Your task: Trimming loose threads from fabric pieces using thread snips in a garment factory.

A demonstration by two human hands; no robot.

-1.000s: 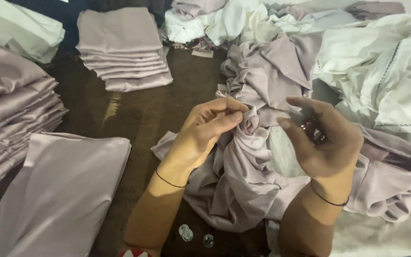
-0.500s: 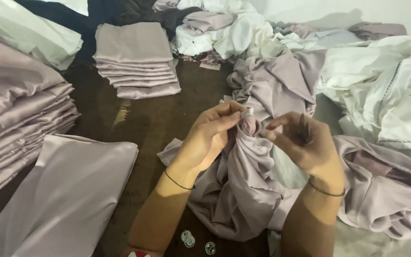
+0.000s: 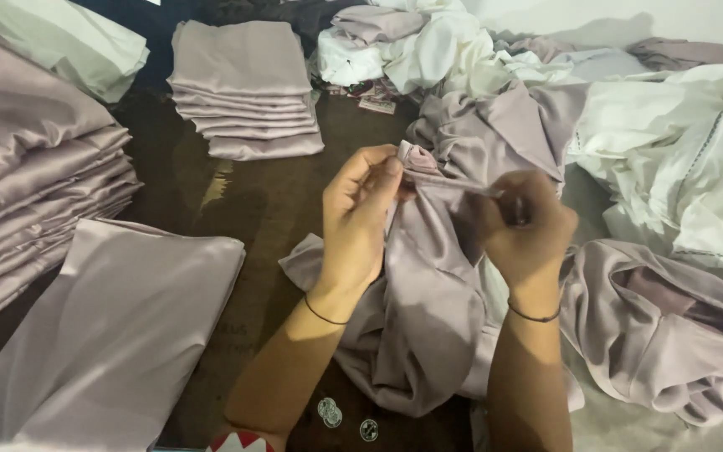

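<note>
At the far left of the frame a tall stack of folded mauve cloths slopes down the edge, with a folded white cloth above it in the upper left corner and a flat mauve sheet lying below it in the lower left. Right of these, at the upper middle, a neat smaller stack of folded mauve cloths sits on the dark table; it lies lower in the frame than half a second ago, as the view has tipped. At the centre, the left hand pinches a bunched edge of the crumpled mauve cloth, fingers closed on it, and the right hand grips the same edge just beside it. Compared with the earlier frame the hands have drawn slightly apart, so a short strip of hem now runs taut between them; before, they met at one point. The cloth hangs from the hands and pools on the table at the lower middle. Below it, near the bottom edge, three small round clear buttons lie on the table. Some small printed tags lie at the upper middle beside a heap of white cloth. At the right, more white fabric and another crumpled mauve piece are piled.
</note>
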